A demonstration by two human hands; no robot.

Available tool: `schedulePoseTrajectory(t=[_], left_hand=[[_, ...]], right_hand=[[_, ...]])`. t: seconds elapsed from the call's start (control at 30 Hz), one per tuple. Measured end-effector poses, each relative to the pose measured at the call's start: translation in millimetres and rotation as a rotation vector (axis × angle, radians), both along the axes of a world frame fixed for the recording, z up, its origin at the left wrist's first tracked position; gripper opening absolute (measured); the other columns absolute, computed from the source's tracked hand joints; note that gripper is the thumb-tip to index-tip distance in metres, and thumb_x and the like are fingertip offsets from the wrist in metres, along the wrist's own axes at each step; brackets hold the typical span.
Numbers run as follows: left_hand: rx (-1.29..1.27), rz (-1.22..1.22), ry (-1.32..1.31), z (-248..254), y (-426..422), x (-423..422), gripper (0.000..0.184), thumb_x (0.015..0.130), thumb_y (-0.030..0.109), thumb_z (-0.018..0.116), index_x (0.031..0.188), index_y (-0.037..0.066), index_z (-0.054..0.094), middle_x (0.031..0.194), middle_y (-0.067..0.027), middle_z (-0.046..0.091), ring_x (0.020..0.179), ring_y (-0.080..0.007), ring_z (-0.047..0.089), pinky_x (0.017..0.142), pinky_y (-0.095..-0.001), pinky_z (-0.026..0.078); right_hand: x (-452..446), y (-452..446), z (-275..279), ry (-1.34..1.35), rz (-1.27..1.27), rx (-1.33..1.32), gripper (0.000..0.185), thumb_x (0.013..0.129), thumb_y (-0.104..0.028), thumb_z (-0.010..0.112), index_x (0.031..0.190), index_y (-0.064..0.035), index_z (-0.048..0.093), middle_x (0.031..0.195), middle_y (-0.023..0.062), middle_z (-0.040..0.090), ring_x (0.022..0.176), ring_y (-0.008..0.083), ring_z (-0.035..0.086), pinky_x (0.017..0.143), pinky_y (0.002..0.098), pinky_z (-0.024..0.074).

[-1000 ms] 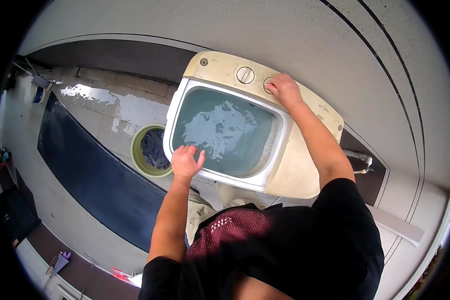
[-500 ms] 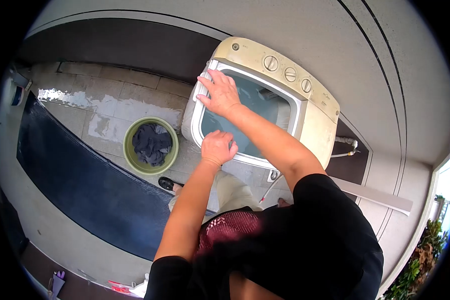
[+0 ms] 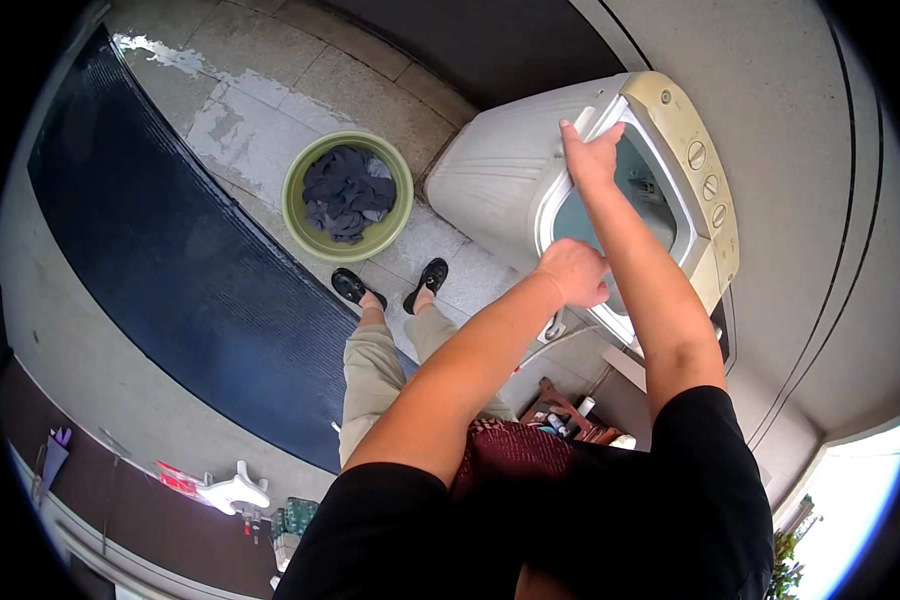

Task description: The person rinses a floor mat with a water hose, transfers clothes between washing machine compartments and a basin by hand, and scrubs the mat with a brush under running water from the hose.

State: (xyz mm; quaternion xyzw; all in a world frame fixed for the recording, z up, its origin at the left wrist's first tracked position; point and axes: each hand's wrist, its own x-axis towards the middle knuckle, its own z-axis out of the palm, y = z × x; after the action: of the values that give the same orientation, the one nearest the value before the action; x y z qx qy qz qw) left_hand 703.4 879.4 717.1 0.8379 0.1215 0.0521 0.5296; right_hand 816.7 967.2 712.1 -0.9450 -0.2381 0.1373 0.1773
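Note:
A washing machine (image 3: 510, 160) stands at the right, its cream control panel (image 3: 715, 185) carrying three knobs. Bluish water (image 3: 573, 222) shows in its open tub. My right hand (image 3: 592, 158) reaches over the far end of the white tub rim (image 3: 547, 215), thumb and fingers spread apart across it. Nearer to me, my left hand (image 3: 576, 272) is at the near side of the rim with its fingers curled; what is under them is hidden. Dark wet-looking clothes (image 3: 345, 190) lie in a green basin (image 3: 296, 205) on the floor, left of the machine.
My feet in black shoes (image 3: 349, 285) stand between the basin and a long dark mat (image 3: 185, 260). A thin hose (image 3: 550, 345) runs below the machine. Reddish items and small bottles (image 3: 560, 420) lie near my right side. Water wets the paving (image 3: 240, 120).
The view has turned toward the basin and floor, and the machine now shows its side. My right hand went from a knob to the far rim. My left hand stayed near the rim, fingers curled.

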Motion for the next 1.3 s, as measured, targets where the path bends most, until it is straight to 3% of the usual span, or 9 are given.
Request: schedulePoseTrajectory(t=[0.1,0.2,0.5,0.57,0.73,0.87,1.07,1.2,1.3], left_hand=[[-0.051,-0.019,-0.131,-18.4,9.5,-28.6,0.014,0.071,0.022,0.062,0.078,0.011,0.066,0.078,-0.0056,0.066,0.082,-0.0242,0.064,0.072,-0.0387,0.051],[-0.073,0.369,-0.881,-71.3,13.2,-69.4,0.009,0.069,0.015,0.067,0.074,0.014,0.06,0.094,-0.0029,0.063,0.09,-0.022,0.061,0.078,-0.0405,0.048],[-0.127,1.268,0.953,-392.1,88.6,-333.2,0.071,0.081,0.04,0.067,0.134,-0.002,0.043,0.134,-0.0228,0.047,0.126,-0.0356,0.043,0.105,-0.0414,0.034],[-0.434,1.476,1.115,-470.8,94.1,-388.7,0.086,0.078,0.048,0.067,0.139,-0.005,0.037,0.142,-0.024,0.04,0.133,-0.0342,0.037,0.109,-0.0381,0.031],[-0.493,1.383,1.031,-553.6,108.9,-428.0,0.1,0.073,0.05,0.072,0.141,-0.01,0.029,0.146,-0.0243,0.035,0.137,-0.0328,0.033,0.112,-0.0353,0.026],[-1.069,1.445,0.605,-580.5,102.6,-412.7,0.1,0.071,0.043,0.077,0.144,-0.003,0.026,0.136,-0.0216,0.047,0.125,-0.03,0.047,0.107,-0.0357,0.032],[-1.206,1.453,0.856,-529.9,94.9,-379.8,0.071,0.07,0.025,0.08,0.126,0.002,0.042,0.106,-0.0139,0.059,0.09,-0.0223,0.059,0.071,-0.0332,0.049],[-1.059,1.586,0.232,-473.2,72.4,-311.3,0.025,0.073,0.002,0.063,0.096,0.005,0.053,0.085,-0.0032,0.057,0.073,-0.0136,0.053,0.065,-0.028,0.045],[-1.028,1.667,0.192,-431.1,71.9,-286.2,0.019,0.073,-0.002,0.06,0.09,0.005,0.055,0.08,0.0008,0.054,0.071,-0.0115,0.049,0.065,-0.0266,0.043]], right_hand=[[-0.7,-1.3,-19.5,-0.06,-0.06,0.085,0.092,0.083,-0.035,0.065,0.145,0.0065,0.011,0.139,0.0317,0.037,0.129,0.0405,0.04,0.108,0.0394,0.0316],[-1.1,1.7,-16.7,-0.136,-0.028,0.046,0.091,0.083,-0.035,0.065,0.145,0.0062,0.014,0.139,0.0303,0.038,0.129,0.0393,0.041,0.108,0.0385,0.0315],[1.6,1.4,-12.8,0.002,-0.047,0.081,0.061,0.086,-0.032,0.065,0.134,-0.0015,0.042,0.117,0.0092,0.056,0.101,0.0165,0.053,0.087,0.0275,0.0427],[0.3,0.9,-12.2,0.004,-0.074,0.077,0.056,0.088,-0.034,0.063,0.132,-0.0042,0.045,0.11,0.0044,0.056,0.094,0.0132,0.051,0.082,0.026,0.0405],[17.5,-10.5,-9.8,0.052,-0.131,0.114,0.059,0.091,-0.033,0.06,0.137,-0.0007,0.04,0.132,0.0106,0.05,0.126,0.0177,0.044,0.107,0.0299,0.0307],[14.1,-12.4,-3.7,0.04,-0.173,0.107,0.054,0.094,-0.03,0.057,0.138,-0.0021,0.041,0.135,0.0093,0.048,0.129,0.0175,0.042,0.106,0.0287,0.0311],[10.8,-9.0,-9.2,0.104,-0.15,0.182,0.05,0.096,-0.026,0.053,0.135,0.0013,0.041,0.138,0.0129,0.046,0.132,0.0189,0.039,0.109,0.0308,0.0288],[0.8,-1.1,-8.8,0.074,-0.124,0.096,0.053,0.092,-0.031,0.058,0.135,-0.0031,0.043,0.127,0.0088,0.052,0.118,0.0159,0.047,0.104,0.0274,0.0308],[-8.8,2.6,-8.0,0.048,-0.019,0.127,0.057,0.09,-0.033,0.059,0.135,-0.0013,0.042,0.128,0.0112,0.052,0.117,0.0187,0.048,0.102,0.029,0.0337]])
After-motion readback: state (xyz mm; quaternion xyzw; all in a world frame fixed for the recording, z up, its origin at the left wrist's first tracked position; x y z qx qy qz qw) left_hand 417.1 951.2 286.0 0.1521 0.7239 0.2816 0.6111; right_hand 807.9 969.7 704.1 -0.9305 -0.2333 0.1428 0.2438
